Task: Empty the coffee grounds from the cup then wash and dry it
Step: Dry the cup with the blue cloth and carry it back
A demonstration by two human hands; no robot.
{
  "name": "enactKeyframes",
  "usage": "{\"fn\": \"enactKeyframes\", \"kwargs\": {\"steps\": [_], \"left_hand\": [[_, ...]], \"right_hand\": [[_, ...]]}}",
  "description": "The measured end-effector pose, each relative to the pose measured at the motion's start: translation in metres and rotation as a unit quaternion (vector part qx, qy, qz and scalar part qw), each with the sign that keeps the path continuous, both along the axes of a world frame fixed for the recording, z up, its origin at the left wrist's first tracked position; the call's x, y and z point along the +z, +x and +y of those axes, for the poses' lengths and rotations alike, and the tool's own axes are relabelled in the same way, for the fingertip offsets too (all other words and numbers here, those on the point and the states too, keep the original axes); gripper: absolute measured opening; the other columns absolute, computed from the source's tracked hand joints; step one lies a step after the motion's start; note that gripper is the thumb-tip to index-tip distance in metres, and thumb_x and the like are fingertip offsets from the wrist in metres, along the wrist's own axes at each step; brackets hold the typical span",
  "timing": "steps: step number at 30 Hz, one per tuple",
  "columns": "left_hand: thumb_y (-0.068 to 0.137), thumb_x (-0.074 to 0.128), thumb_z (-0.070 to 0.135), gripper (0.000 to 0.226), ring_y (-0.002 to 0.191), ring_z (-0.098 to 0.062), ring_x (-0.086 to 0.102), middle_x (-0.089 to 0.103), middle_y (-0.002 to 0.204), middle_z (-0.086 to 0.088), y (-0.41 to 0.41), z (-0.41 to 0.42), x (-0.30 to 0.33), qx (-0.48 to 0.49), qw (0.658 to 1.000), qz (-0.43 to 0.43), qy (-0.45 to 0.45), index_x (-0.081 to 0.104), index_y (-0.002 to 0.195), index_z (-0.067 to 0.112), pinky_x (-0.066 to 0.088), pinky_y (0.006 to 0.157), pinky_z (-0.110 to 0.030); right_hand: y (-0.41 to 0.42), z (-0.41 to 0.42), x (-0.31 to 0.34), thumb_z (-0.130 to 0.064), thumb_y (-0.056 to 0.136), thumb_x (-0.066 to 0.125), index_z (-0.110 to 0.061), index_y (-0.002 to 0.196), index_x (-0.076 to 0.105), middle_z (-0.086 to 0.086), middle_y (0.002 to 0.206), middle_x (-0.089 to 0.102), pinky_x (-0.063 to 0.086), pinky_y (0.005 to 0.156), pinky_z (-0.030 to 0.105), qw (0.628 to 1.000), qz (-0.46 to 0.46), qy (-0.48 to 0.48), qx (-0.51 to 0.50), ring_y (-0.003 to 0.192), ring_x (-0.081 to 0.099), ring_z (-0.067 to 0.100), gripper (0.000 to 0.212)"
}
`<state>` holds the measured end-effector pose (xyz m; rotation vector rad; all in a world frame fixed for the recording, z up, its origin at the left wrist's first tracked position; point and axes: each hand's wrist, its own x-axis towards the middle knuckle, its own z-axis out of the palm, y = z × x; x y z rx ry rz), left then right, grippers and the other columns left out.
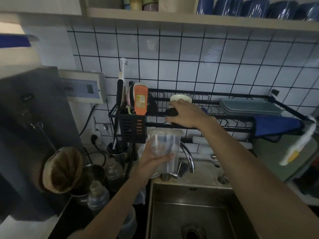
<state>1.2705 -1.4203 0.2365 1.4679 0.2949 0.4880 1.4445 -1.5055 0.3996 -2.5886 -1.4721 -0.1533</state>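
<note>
My left hand grips a clear plastic cup upright above the back rim of the steel sink, in front of the chrome faucet. My right hand reaches up to the black wire dish rack and its fingers close around a dark object there, beside a white bowl. What the dark object is I cannot make out. The cup looks see-through, with no clear contents visible.
An orange bottle and utensils stand in the rack's black caddy. Grey plates and a blue cloth sit on the rack's right. A brown cloth coffee filter, metal pots and bottles crowd the counter on the left.
</note>
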Motion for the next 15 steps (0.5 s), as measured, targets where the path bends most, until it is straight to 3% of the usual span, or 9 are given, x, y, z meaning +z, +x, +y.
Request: {"fn": "enactKeyframes", "kwargs": {"steps": [4, 7, 9, 12, 15], "left_hand": [[0.053, 0.104, 0.056, 0.117, 0.134, -0.016, 0.063, 0.060, 0.148, 0.007, -0.007, -0.002, -0.004, 0.005, 1.000, -0.004, -0.014, 0.045, 0.153, 0.049, 0.061, 0.100, -0.037], [0.048, 0.104, 0.059, 0.118, 0.124, -0.009, 0.069, 0.067, 0.139, 0.010, -0.019, -0.005, -0.004, 0.027, 1.000, -0.001, -0.009, 0.047, 0.151, 0.041, 0.062, 0.087, -0.025], [0.057, 0.103, 0.050, 0.104, 0.114, -0.005, 0.073, 0.068, 0.136, 0.005, -0.029, -0.006, -0.006, 0.040, 0.999, 0.000, -0.007, 0.051, 0.146, 0.038, 0.063, 0.079, -0.020], [0.070, 0.100, 0.032, 0.085, 0.112, -0.011, 0.076, 0.069, 0.136, -0.004, -0.053, -0.006, -0.007, 0.057, 0.998, -0.004, -0.019, 0.055, 0.142, 0.031, 0.065, 0.080, -0.023], [0.075, 0.097, 0.038, 0.081, 0.126, -0.028, 0.072, 0.070, 0.141, -0.011, -0.087, -0.001, -0.009, 0.105, 0.994, -0.003, -0.020, 0.057, 0.145, 0.029, 0.061, 0.099, -0.047]], "right_hand": [[-0.019, -0.023, -0.009, -0.040, 0.102, 0.059, -0.015, 0.139, 0.061, 0.009, 0.143, 0.059, 0.046, 0.101, 0.038, 0.981, 0.023, 0.193, 0.004, 0.130, 0.055, 0.028, 0.045], [-0.044, -0.040, -0.039, -0.017, 0.101, 0.061, -0.008, 0.119, 0.069, 0.009, 0.118, 0.067, 0.055, 0.095, 0.037, 0.924, 0.004, 0.381, -0.012, 0.108, 0.063, 0.022, 0.021], [-0.063, -0.050, -0.068, -0.011, 0.101, 0.060, -0.010, 0.108, 0.069, 0.005, 0.102, 0.067, 0.058, 0.085, 0.037, 0.888, 0.028, 0.458, -0.032, 0.092, 0.062, 0.016, 0.012], [-0.092, -0.055, -0.107, -0.023, 0.106, 0.055, -0.022, 0.101, 0.066, -0.005, 0.095, 0.065, 0.055, 0.081, 0.037, 0.855, 0.216, 0.471, -0.018, 0.087, 0.061, 0.006, 0.013], [-0.129, -0.046, -0.130, -0.051, 0.103, 0.049, -0.035, 0.107, 0.069, -0.003, 0.108, 0.071, 0.056, 0.097, 0.051, 0.785, 0.468, 0.406, 0.010, 0.102, 0.068, 0.017, 0.026]]}}
